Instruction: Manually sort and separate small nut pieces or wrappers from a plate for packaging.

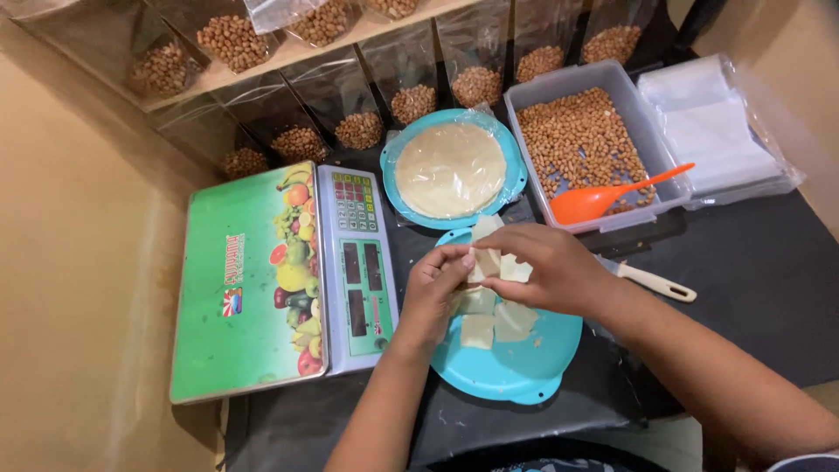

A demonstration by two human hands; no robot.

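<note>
Head view of a dark table. The left hand [434,288] and right hand [546,267] meet above the far half of a turquoise plate [516,367] that lies near the table's front edge. Both hands are curled nearly closed, fingertips pinching the same pale cream wafer piece [486,262] between them. More cut wafer pieces [495,322] lie on the plate beneath the hands; the plate's near half is bare.

Just behind, touching or nearly touching the plate's far rim, a second turquoise plate [398,166] carries a round stack of cream wafers [449,169] under clear film. To its right a grey plastic tub [651,135] holds peanuts [581,135], with an orange scoop [603,199] resting across its front corner. A stack of clear bags [717,131] occupies the far right corner. A cream knife handle [654,282] shows just right of the right wrist.

A weighing scale [262,280] with a green platform sits along the table's left edge, its keypad side just beside the left hand. Filled peanut bags [358,129] line the far edge. Open dark surface remains on the right side of the table, beyond the right forearm.
</note>
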